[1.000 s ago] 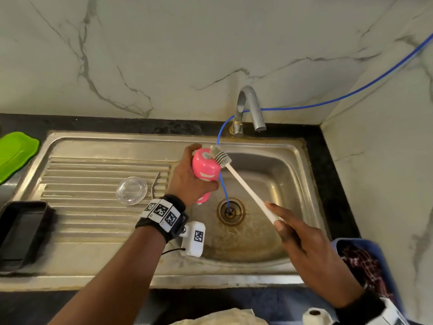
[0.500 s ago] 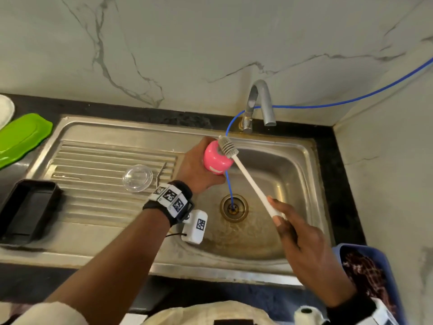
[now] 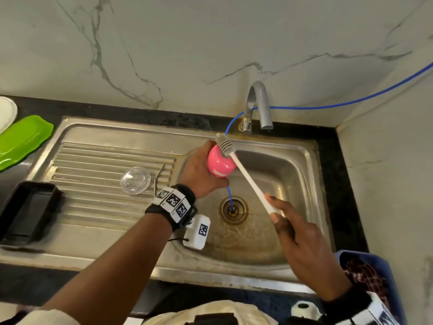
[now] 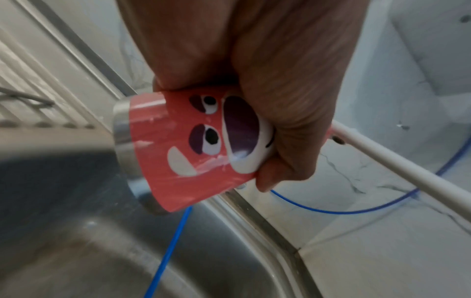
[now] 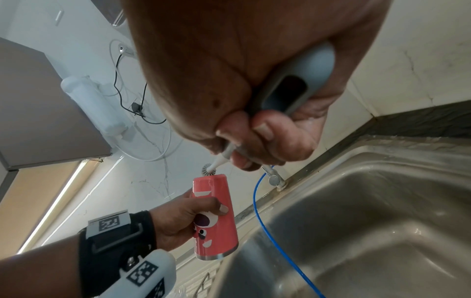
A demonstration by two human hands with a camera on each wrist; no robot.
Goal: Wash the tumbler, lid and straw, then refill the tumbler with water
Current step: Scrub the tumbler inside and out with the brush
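Observation:
My left hand (image 3: 199,171) grips a pink tumbler (image 3: 220,164) with a cartoon face (image 4: 203,141) over the left side of the sink basin (image 3: 293,184), its steel base pointing down in the right wrist view (image 5: 215,217). My right hand (image 3: 297,240) holds the grey handle (image 5: 288,92) of a white bottle brush (image 3: 248,177). The grey bristle head (image 3: 225,145) sits at the tumbler's top end. A clear round lid (image 3: 135,180) and a thin metal straw (image 3: 158,179) lie on the drainboard (image 3: 93,172).
A grey tap (image 3: 260,104) stands behind the basin, and a blue tube (image 3: 351,102) runs from the right wall down into the drain (image 3: 233,209). A black tray (image 3: 25,212) and a green board (image 3: 21,139) sit at the left. A blue basket (image 3: 375,285) stands at the lower right.
The camera view has shifted, so the sink sits lower and further right in the picture. Both hands keep their hold; the brush head stays at the tumbler's top end.

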